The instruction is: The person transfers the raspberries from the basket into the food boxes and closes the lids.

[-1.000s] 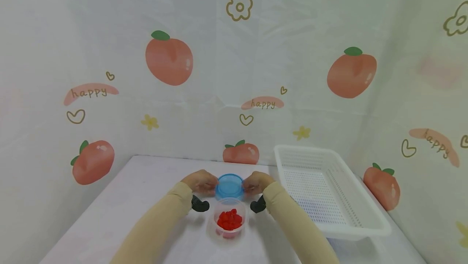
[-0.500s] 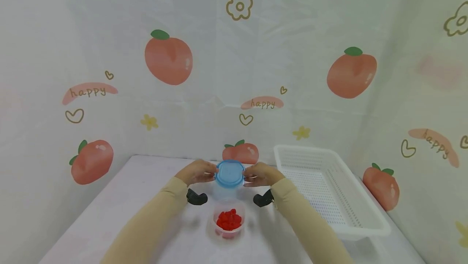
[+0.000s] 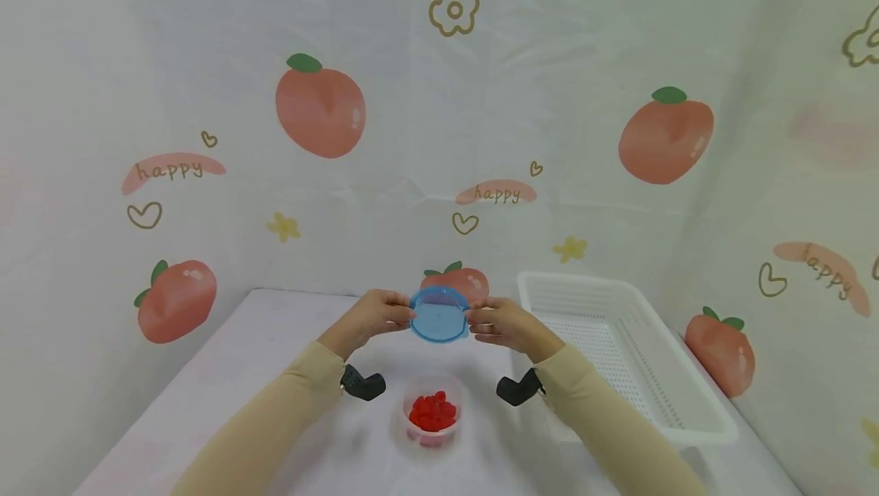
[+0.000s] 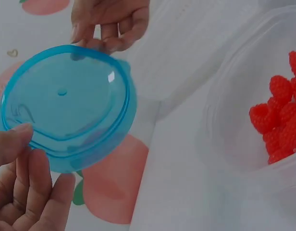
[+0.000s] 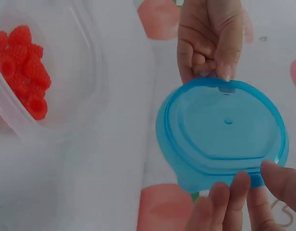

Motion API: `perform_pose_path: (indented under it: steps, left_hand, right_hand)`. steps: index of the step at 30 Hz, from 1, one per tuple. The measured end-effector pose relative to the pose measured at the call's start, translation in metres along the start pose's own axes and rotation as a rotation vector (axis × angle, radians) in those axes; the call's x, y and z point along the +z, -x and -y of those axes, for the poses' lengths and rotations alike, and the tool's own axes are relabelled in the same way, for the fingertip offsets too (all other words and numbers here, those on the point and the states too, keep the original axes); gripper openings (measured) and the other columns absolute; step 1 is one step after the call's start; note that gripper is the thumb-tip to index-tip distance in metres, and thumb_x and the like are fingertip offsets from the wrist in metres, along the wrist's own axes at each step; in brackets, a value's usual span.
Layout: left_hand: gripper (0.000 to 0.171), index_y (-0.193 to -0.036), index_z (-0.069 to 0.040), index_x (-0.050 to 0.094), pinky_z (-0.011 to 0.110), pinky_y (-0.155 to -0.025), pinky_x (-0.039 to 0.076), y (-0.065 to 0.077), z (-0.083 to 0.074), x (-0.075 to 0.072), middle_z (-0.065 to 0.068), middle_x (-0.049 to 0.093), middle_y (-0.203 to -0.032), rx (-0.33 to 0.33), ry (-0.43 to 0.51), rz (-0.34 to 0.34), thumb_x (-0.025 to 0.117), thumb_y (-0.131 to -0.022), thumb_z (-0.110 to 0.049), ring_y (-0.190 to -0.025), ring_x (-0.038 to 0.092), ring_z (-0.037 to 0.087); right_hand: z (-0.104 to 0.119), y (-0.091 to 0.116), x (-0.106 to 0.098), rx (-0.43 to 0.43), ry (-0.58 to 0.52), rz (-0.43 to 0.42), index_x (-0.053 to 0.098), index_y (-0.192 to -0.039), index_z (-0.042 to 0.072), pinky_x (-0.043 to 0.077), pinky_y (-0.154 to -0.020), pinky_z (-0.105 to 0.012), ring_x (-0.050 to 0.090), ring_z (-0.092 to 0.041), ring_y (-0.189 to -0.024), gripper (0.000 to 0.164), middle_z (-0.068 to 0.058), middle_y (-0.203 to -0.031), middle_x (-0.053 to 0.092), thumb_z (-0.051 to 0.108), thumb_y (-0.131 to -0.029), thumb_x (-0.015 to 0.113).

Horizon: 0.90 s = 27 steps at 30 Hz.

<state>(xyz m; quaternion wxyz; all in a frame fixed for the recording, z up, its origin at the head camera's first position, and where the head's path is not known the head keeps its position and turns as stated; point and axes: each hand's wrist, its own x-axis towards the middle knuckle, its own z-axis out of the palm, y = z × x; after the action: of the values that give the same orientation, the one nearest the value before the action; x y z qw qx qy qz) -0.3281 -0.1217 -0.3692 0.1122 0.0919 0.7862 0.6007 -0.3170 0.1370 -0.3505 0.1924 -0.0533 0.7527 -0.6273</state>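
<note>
A translucent blue lid [image 3: 439, 319] is raised above the table, tilted so its broad face shows in the head view. My left hand [image 3: 375, 317] pinches its left edge between thumb and fingers. On the opposite edge, my right hand [image 3: 510, 323] pinches it the same way. Both wrist views show the round lid with a small tab on its rim. Below and nearer to me, a clear plastic container [image 3: 433, 423] stands on the table with red raspberries [image 3: 433, 411] inside. Neither hand touches that container.
A white perforated basket [image 3: 621, 351] stands at the right of the table [image 3: 261, 359], close to my right forearm. Behind the table hangs a white curtain [image 3: 384, 137] printed with fruit. A black wrist mount [image 3: 362, 383] sits on each wrist.
Both hands have lifted the blue lid up from behind the raspberry container and tilted its face toward me. The container and basket have stayed in place.
</note>
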Motion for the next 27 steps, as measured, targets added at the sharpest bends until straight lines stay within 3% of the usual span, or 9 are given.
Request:
perform_pose_path:
  steps: [5,9,17,27]
  left_hand:
    - [0.023,-0.11,0.006,0.062,0.038,-0.092,0.054,0.01,-0.002,0.004,0.013,0.068,-0.098,0.076,-0.047,-0.06,0.065,-0.091,-0.006,-0.089,0.064,0.018]
    - [0.018,-0.106,0.003,0.067,0.04,-0.092,0.054,0.018,0.0,0.008,0.011,0.069,-0.099,0.114,-0.064,-0.104,0.065,-0.09,-0.003,-0.089,0.065,0.018]
    - [0.02,-0.107,0.004,0.067,0.04,-0.091,0.054,0.03,0.003,0.017,0.011,0.07,-0.101,0.071,-0.005,-0.125,0.06,-0.094,-0.009,-0.093,0.069,0.024]
    - [0.037,-0.119,0.002,0.058,0.037,-0.078,0.059,0.04,0.013,0.016,0.011,0.068,-0.089,0.076,0.016,-0.098,0.072,-0.086,-0.008,-0.077,0.07,0.021]
  right_hand:
    - [0.002,0.009,0.0,-0.037,-0.09,0.005,0.051,-0.119,-0.01,0.055,-0.086,-0.027,0.062,-0.015,-0.085,0.029,-0.008,-0.094,0.061,0.013,-0.101,0.049]
    - [-0.002,0.014,0.003,-0.055,-0.089,-0.008,0.054,-0.117,-0.013,0.056,-0.085,-0.027,0.065,-0.015,-0.085,0.033,-0.009,-0.096,0.062,0.016,-0.102,0.048]
    - [-0.018,0.021,0.008,-0.105,-0.079,0.031,0.05,-0.117,-0.011,0.057,-0.079,-0.025,0.066,-0.011,-0.078,0.026,-0.005,-0.09,0.064,0.002,-0.096,0.056]
    - [-0.024,0.03,0.019,-0.106,-0.048,0.014,0.041,-0.134,-0.002,0.058,-0.08,-0.033,0.069,-0.016,-0.079,0.046,-0.012,-0.097,0.061,0.001,-0.093,0.061]
